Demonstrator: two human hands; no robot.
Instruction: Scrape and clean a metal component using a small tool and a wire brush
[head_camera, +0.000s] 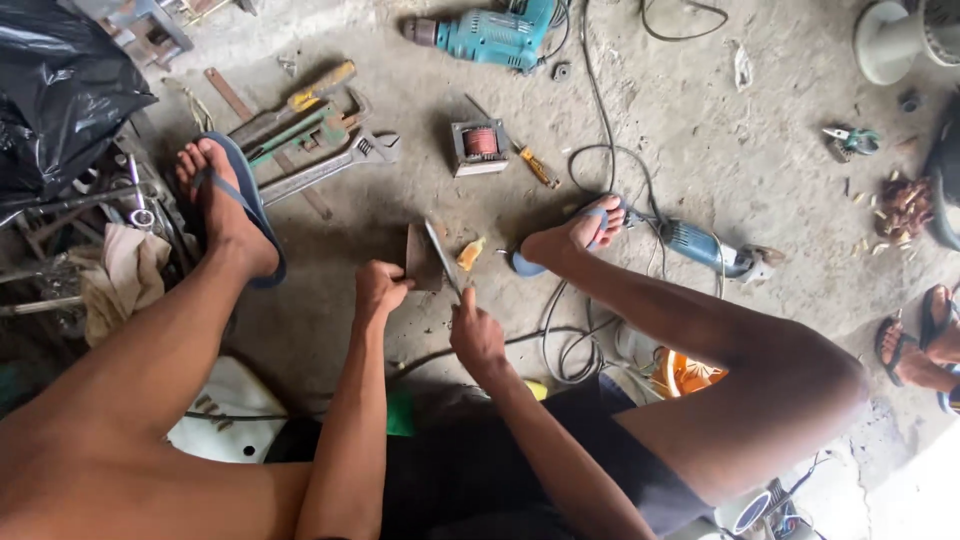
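My left hand (381, 287) grips a small dark metal plate (422, 262) held upright on the concrete floor between my feet. My right hand (475, 335) holds a long thin metal blade or file (441, 257) whose tip rests against the plate's right edge. A small yellowish piece (470, 253) lies on the floor just right of the plate. I sit low, with my left foot (222, 205) and right foot (580, 235) in blue sandals either side of the work.
Wrenches and a pipe wrench (320, 150) lie beyond my left foot. A small transformer coil (480, 145), a screwdriver (535, 165), a teal drill (490, 35) and an angle grinder (710, 250) with cables lie ahead. Another person's sandalled feet (920, 345) are at right.
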